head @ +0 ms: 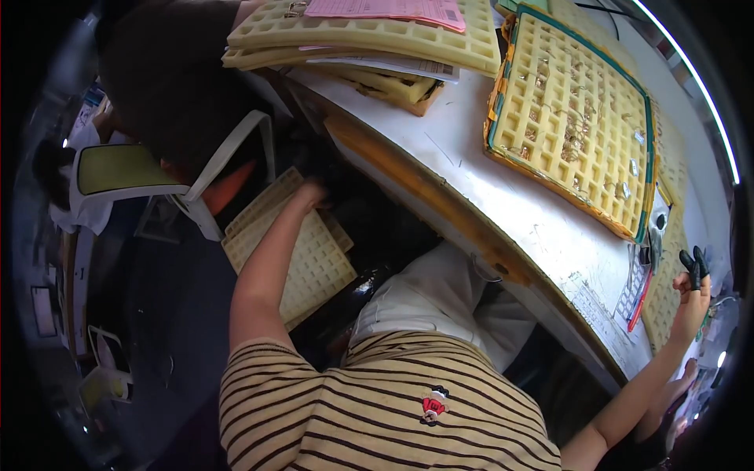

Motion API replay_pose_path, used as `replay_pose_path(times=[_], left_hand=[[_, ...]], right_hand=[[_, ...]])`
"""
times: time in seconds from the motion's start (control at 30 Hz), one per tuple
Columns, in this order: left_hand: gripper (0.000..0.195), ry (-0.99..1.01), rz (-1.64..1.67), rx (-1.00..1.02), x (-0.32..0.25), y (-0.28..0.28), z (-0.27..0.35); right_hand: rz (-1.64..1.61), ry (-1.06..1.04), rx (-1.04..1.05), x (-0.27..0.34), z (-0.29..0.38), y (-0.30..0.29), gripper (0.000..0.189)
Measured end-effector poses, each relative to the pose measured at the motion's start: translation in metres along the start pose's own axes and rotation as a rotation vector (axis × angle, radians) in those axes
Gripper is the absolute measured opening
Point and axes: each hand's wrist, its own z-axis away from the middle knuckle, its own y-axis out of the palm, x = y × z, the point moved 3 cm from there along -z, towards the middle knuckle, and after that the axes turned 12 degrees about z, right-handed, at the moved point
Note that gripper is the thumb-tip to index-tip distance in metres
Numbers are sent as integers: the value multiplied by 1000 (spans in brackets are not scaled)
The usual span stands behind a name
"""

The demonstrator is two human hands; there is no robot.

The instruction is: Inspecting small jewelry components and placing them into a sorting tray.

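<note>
Below the table edge, my left hand is at the upper edge of stacked pale-yellow foam grid trays; blur and shadow hide its fingers, so a grip cannot be told. My right hand is raised at the far right, beside the tabletop. Black finger cots cover two upright, slightly parted fingers, the others are bent, and nothing shows in it. A large foam grid tray with a green and orange taped border lies on the white table. Small gold-coloured wire-like pieces sit in many of its pockets.
More foam trays are stacked at the table's upper left, with pink printed sheets on top. A red pen and tools lie near my right hand. An office chair and a person in dark clothes are at the left.
</note>
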Motion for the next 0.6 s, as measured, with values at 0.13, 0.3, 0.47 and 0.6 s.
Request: replay_pose_path(times=[0.13, 0.3, 0.47, 0.6], left_hand=[[36, 200, -129, -62, 6, -31, -6], [31, 384, -608, 147, -62, 49, 90], [9, 160, -507, 908, -121, 90, 222], [22, 869, -289, 835, -171, 135, 274]], right_hand=[[91, 7, -52, 33, 7, 48, 31], [212, -55, 57, 70, 9, 91, 36], [707, -515, 68, 105, 1, 135, 18], [813, -532, -205, 108, 1, 132, 11]])
